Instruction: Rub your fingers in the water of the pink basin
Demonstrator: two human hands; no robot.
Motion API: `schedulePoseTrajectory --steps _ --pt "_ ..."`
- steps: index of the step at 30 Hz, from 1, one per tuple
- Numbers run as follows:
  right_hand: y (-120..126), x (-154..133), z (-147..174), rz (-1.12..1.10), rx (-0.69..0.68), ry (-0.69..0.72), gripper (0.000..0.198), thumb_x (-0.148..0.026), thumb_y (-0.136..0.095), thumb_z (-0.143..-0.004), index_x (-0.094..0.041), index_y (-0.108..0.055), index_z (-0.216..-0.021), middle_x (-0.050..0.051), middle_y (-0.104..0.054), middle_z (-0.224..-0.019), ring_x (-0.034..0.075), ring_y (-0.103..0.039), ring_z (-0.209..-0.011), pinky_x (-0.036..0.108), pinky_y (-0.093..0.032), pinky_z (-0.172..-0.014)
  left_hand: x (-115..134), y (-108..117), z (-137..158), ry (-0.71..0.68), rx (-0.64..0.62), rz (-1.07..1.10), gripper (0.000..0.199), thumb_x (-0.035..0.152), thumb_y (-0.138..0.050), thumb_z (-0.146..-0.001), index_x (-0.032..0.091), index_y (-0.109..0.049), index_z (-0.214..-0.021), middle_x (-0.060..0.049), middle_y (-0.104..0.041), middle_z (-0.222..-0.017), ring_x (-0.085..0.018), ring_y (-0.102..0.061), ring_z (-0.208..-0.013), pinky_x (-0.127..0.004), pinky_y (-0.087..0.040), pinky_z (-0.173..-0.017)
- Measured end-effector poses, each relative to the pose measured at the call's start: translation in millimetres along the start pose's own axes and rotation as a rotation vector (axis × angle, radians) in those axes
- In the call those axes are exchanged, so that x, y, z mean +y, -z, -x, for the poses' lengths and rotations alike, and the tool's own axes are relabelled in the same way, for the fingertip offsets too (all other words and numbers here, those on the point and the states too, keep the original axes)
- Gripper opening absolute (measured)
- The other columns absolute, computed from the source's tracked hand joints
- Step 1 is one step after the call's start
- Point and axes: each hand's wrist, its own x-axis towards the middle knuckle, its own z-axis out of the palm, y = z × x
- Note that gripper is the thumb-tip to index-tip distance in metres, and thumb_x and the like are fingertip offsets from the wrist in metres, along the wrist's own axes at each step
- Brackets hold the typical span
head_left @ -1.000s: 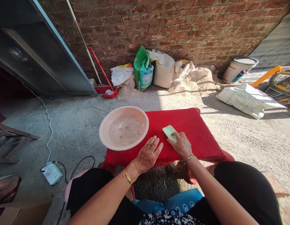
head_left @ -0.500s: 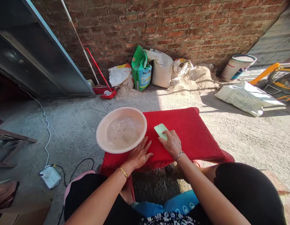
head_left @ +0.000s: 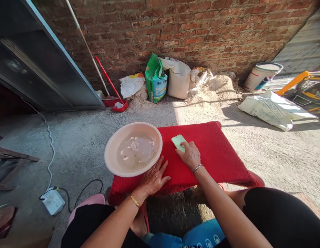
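A pale green smartphone [head_left: 178,140] lies on the red cloth-covered table [head_left: 206,148]. My right hand [head_left: 189,155] is closed around its near end, thumb and fingers on the sides; that end is hidden under the hand. To the left, a pale pink basin [head_left: 112,163] of slightly cloudy water stands on the table, its left part jutting past the edge. My left hand [head_left: 153,177] rests flat on the cloth beside the basin's near right rim, fingers spread and holding nothing.
Sacks [head_left: 179,81] and a gravel heap [head_left: 219,89] line the brick wall. A red dustpan [head_left: 121,106] stands near the metal door. A power strip [head_left: 53,201] with cables lies on the floor at left. A bucket [head_left: 263,75] and another sack [head_left: 268,108] are at right.
The view has tilted slightly upward, so the table sits lower in the picture. Ripples and reflections in the basin water look different. Both hands keep nearly the same places.
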Motion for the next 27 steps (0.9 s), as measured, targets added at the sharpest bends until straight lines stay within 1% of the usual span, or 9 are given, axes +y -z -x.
schedulePoseTrajectory --steps 3,5,11,13,15,20,22,24,27 --pt "-13 -40 -8 -0.052 -0.048 0.152 0.032 -0.047 -0.06 -0.083 -0.027 -0.063 -0.109 0.007 -0.055 -0.098 0.021 -0.054 -0.088 0.028 -0.037 -0.075 -2 1 3 -0.029 -0.03 0.034 0.076 0.064 -0.046 -0.083 0.025 -0.029 -0.146 -0.012 -0.017 -0.156 -0.03 -0.015 -0.143 -0.05 -0.028 -0.112" --pt "-16 -44 -15 -0.033 -0.072 0.175 0.033 -0.047 -0.06 -0.083 -0.028 -0.063 -0.11 0.007 -0.055 -0.099 0.021 -0.055 -0.088 0.029 -0.037 -0.075 0 2 3 -0.046 -0.032 0.05 0.077 0.067 -0.048 -0.081 0.028 -0.031 -0.145 -0.011 -0.016 -0.156 -0.032 -0.014 -0.143 -0.052 -0.029 -0.111" --pt "6 22 -34 0.106 -0.038 -0.047 0.037 -0.046 -0.06 -0.083 -0.026 -0.061 -0.113 0.01 -0.054 -0.099 0.023 -0.056 -0.086 0.031 -0.037 -0.072 18 2 -20 0.012 0.078 0.057 0.063 0.046 -0.052 -0.088 0.019 -0.036 -0.143 -0.014 -0.029 -0.151 -0.028 -0.025 -0.14 -0.047 -0.032 -0.112" --pt "12 25 -41 0.09 -0.005 -0.074 0.037 -0.048 -0.059 -0.083 -0.026 -0.062 -0.113 0.009 -0.054 -0.098 0.023 -0.056 -0.085 0.03 -0.038 -0.071 24 -1 -31 -0.009 0.123 0.06 0.059 0.042 -0.05 -0.09 0.019 -0.036 -0.143 -0.014 -0.03 -0.151 -0.028 -0.025 -0.14 -0.048 -0.031 -0.112" --pt "10 8 -50 0.042 0.016 -0.013 0.036 -0.049 -0.058 -0.084 -0.026 -0.062 -0.111 0.008 -0.054 -0.098 0.022 -0.056 -0.085 0.029 -0.037 -0.071 27 -5 -40 -0.035 0.121 0.055 0.061 0.046 -0.052 -0.088 0.021 -0.039 -0.141 -0.014 -0.029 -0.151 -0.029 -0.024 -0.14 -0.051 -0.031 -0.112" --pt "-16 -67 -70 -0.003 -0.034 0.196 0.032 -0.05 -0.049 -0.089 -0.029 -0.062 -0.11 0.008 -0.054 -0.098 0.021 -0.054 -0.088 0.03 -0.037 -0.075 27 -15 -46 -0.031 0.059 0.043 0.064 0.056 -0.056 -0.082 0.022 -0.046 -0.136 -0.015 -0.033 -0.149 -0.032 -0.026 -0.139 -0.055 -0.028 -0.112" --pt "-25 -78 -76 0.011 -0.08 0.236 0.032 -0.049 -0.046 -0.09 -0.029 -0.061 -0.11 0.008 -0.054 -0.1 0.021 -0.054 -0.088 0.031 -0.037 -0.076 26 -16 -45 -0.031 0.057 0.042 0.063 0.056 -0.055 -0.083 0.023 -0.047 -0.136 -0.014 -0.034 -0.149 -0.032 -0.027 -0.139 -0.056 -0.028 -0.112" --pt "-27 -66 -82 0.027 -0.103 0.22 0.033 -0.05 -0.05 -0.088 -0.029 -0.061 -0.111 0.008 -0.053 -0.102 0.022 -0.054 -0.09 0.031 -0.037 -0.077 26 -17 -44 -0.03 0.055 0.036 0.063 0.056 -0.054 -0.083 0.025 -0.045 -0.138 -0.013 -0.033 -0.15 -0.031 -0.027 -0.139 -0.056 -0.027 -0.112" --pt "-15 -16 -87 0.058 -0.085 0.073 0.038 -0.05 -0.056 -0.084 -0.029 -0.059 -0.116 0.008 -0.053 -0.101 0.023 -0.056 -0.09 0.032 -0.038 -0.076 27 -15 -44 -0.029 0.058 0.031 0.064 0.056 -0.05 -0.085 0.027 -0.039 -0.141 -0.011 -0.027 -0.153 -0.029 -0.023 -0.141 -0.054 -0.027 -0.112"
